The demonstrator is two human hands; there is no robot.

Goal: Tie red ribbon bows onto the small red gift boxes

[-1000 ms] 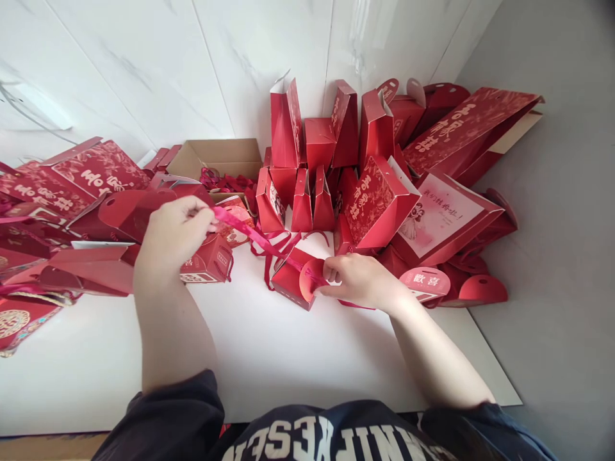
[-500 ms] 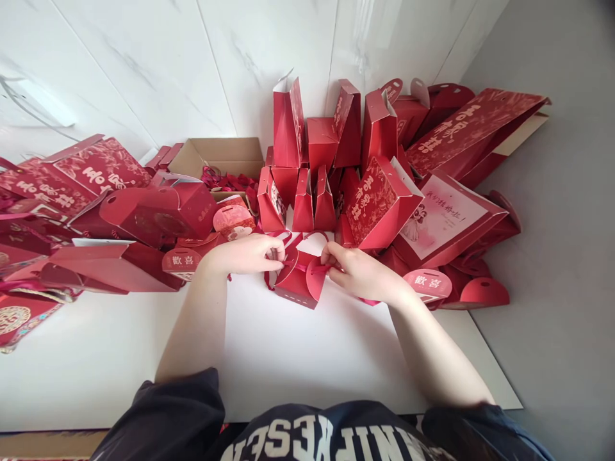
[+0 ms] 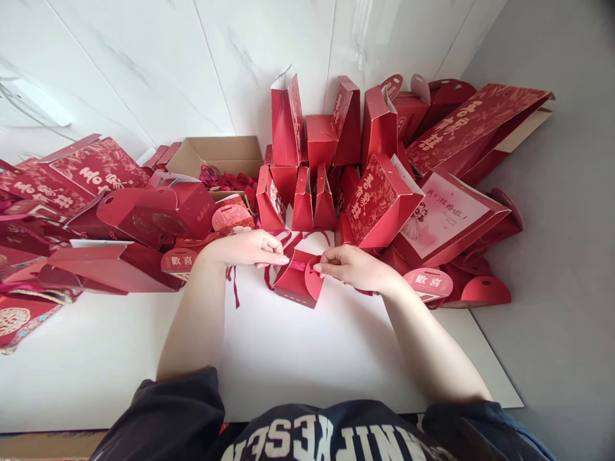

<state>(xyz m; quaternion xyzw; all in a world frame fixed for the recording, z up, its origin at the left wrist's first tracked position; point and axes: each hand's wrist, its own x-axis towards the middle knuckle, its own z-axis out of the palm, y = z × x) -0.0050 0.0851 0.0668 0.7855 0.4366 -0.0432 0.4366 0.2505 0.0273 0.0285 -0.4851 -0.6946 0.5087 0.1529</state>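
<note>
A small red gift box (image 3: 293,288) with rounded flaps stands on the white table, between my hands. A dark pink ribbon (image 3: 298,265) runs across its top between the flaps. My left hand (image 3: 257,248) is closed in a pinch on the ribbon at the box's left side, and a loose ribbon end (image 3: 236,294) hangs below it. From the right, my right hand (image 3: 348,266) pinches the ribbon close against the round right flap (image 3: 313,276). The exact grip of both fingertips is partly hidden.
Red gift boxes and bags crowd the left (image 3: 110,266) and the right (image 3: 379,198). Behind stands an open cardboard box (image 3: 221,150) holding ribbons (image 3: 230,179). A tiled wall (image 3: 269,45) closes off the back, a grey wall (image 3: 552,224) the right. White table surface (image 3: 307,358) lies in front of me.
My right fingers have moved left, closer to the right flap. My left hand has shifted slightly, and a ribbon end now hangs further down below it. The gift box stays in place.
</note>
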